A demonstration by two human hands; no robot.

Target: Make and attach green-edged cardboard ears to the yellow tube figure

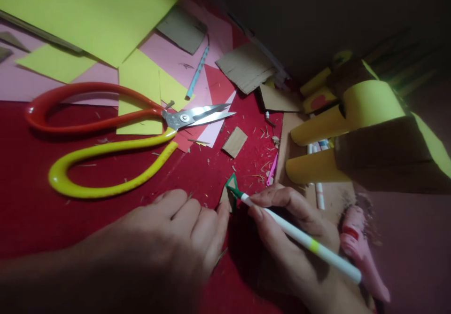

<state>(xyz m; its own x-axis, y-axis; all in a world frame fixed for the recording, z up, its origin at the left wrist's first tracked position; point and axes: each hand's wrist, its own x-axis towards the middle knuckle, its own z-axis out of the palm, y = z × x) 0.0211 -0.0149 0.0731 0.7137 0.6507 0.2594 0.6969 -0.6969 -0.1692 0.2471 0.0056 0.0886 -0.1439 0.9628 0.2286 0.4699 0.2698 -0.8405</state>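
My right hand (296, 239) grips a white felt-tip pen (299, 235) with a green tip and a yellow-green band. The tip touches a small tapered cardboard piece (227, 200), whose top edges carry a green outline. My left hand (190, 229) is closed, fingers curled together, and holds this piece down on the red surface; its lower part is hidden by the fingers. Above the left hand lie large scissors (183, 118) with one red and one yellow handle, blades slightly apart. A small cardboard rectangle (234, 142) lies just beyond the piece.
Yellow paper sheets (88, 8) and pink paper (169, 53) cover the upper left. Cardboard scraps (246, 67) and a blue patterned pencil (198, 72) lie farther back. On the right stand a yellow paper-and-cardboard construction (369, 102) and a pink glue-gun-like object (362, 253).
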